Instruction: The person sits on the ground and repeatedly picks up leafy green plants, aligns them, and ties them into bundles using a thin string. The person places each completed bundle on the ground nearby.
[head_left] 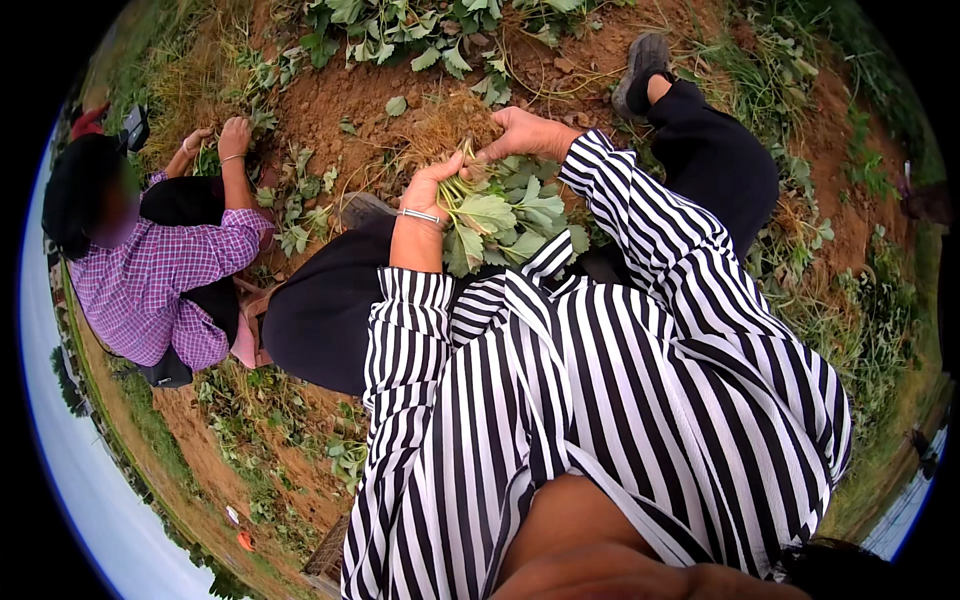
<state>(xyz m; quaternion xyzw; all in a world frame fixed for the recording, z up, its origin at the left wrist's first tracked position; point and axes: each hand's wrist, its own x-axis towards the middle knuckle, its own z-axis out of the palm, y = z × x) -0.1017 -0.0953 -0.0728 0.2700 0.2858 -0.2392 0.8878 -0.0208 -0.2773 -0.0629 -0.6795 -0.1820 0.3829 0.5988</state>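
**Bunch of plants (488,213) held at the stems over red-brown soil (330,110)**

The left hand (432,185) is closed around the bunch from the left, its thumb against the pale stems; a silver bracelet (422,216) circles that wrist. The right hand (525,135) meets it from the right, thumb and fingers pinched on the same stems near the root end; how its hidden fingers lie, I cannot tell. The bunch sits between and below the two hands: its green leaves spread toward the person's striped shirt (640,370), while a tangle of brown roots (448,122) sticks out just beyond the fingers.

Around them is an open field. At far left a co-worker (160,270) in a purple checked shirt and dark hat crouches on the ground, both hands near low greenery, with pale sky (75,430) curving along the rim beyond. Between the two people, leafy plants lie on crumbly soil. Ahead of the hands, a single loose leaf (396,106) rests on the dirt, and a larger heap of leaves (430,30) fills the top edge. To the right, the person's dark shoe (645,75) stands on the soil, with grass (750,75) and weeds past it.
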